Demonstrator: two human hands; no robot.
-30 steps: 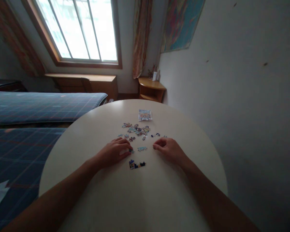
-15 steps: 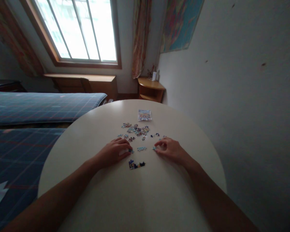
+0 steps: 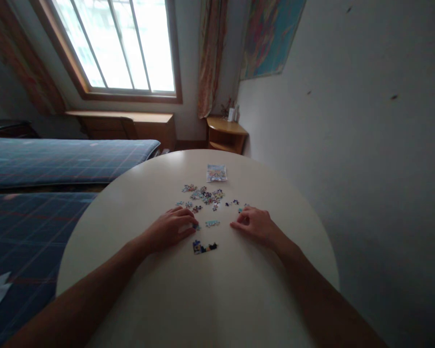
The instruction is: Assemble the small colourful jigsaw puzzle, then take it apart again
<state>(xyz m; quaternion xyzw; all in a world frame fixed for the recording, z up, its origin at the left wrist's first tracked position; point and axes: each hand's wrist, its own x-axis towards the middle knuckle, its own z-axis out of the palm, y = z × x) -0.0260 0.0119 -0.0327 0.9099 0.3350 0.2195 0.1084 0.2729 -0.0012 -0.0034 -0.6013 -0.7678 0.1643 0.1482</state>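
My left hand (image 3: 172, 227) rests on the table with thumb and forefinger closed on a small blue puzzle piece (image 3: 197, 227). To the right of it lies a short joined strip of light blue puzzle pieces (image 3: 212, 224). My right hand (image 3: 255, 224) is on the other side of that strip, its fingers curled in toward the thumb; whatever is between them is hidden. A light blue puzzle piece (image 3: 240, 210) shows just behind its fingers. Nearer to me sits a dark, L-shaped joined section of puzzle (image 3: 203, 248).
A heap of loose puzzle pieces (image 3: 207, 195) spreads beyond my hands, with several strays around it. Behind it lies a small picture packet (image 3: 216, 173). All are on a round white table (image 3: 210, 299). A bed (image 3: 32, 232) stands left, a wall (image 3: 377, 193) right.
The light blue piece seen at my right fingertips no longer shows there, and those fingers have curled in more. My left hand and the joined sections stay in place.
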